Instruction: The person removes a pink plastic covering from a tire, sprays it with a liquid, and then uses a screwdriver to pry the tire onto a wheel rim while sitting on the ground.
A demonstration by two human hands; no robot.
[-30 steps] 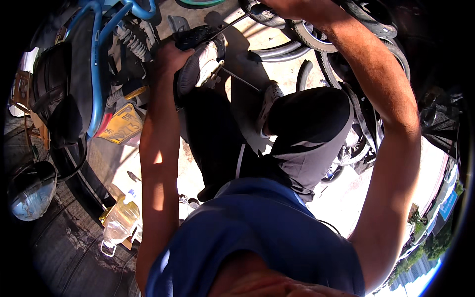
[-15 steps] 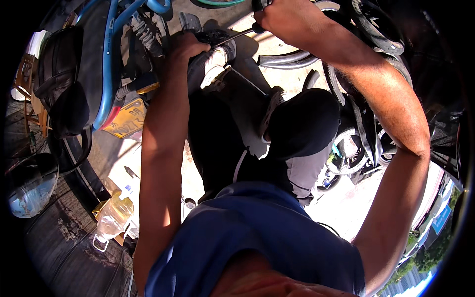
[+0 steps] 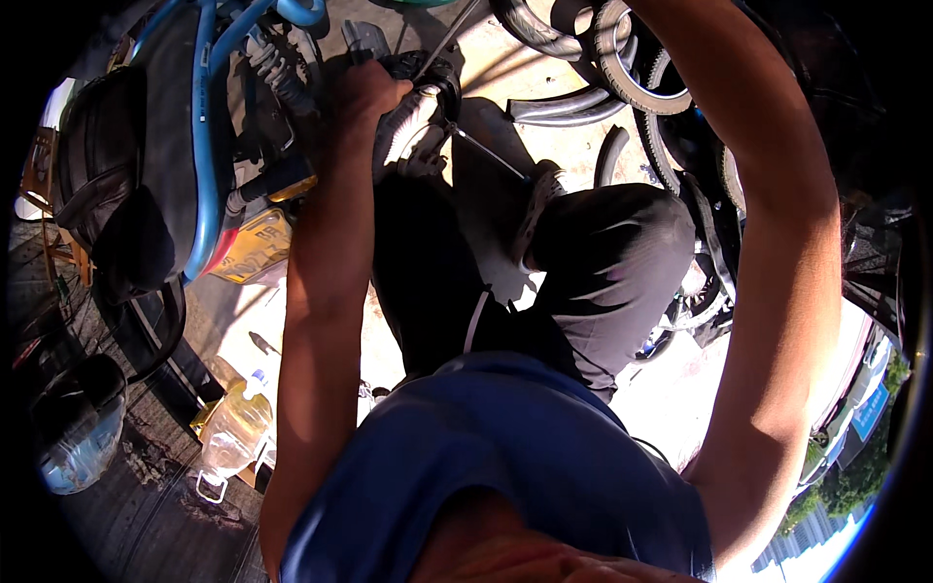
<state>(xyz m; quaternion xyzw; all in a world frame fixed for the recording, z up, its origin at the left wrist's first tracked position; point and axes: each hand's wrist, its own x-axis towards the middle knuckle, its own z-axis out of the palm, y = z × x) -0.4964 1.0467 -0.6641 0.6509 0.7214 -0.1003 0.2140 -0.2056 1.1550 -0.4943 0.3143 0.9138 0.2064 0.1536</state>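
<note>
My left hand [image 3: 374, 94] is closed at the edge of a black rounded part [image 3: 444, 76], beside the blue-framed vehicle [image 3: 205, 146]. Shadow hides what its fingers hold. A long metal rod [image 3: 449, 41] slants from that black part up past the top edge. My right arm [image 3: 768, 126] stretches up and forward, and its hand lies beyond the picture. A second thin metal rod [image 3: 491, 154] runs down between my shoes.
Loose tyres [image 3: 622, 78] and cut black rubber strips [image 3: 564, 109] lie ahead to the right. On the left are a yellow plate [image 3: 255, 248], a black bag [image 3: 102, 146] and a clear plastic jug [image 3: 233, 428]. A dark tyre piece [image 3: 611, 155] lies near my right knee.
My right hand has moved up and out of view, and its arm has straightened. The metal rod, earlier held by its dark handle, now tilts more steeply. My left hand stays in place.
</note>
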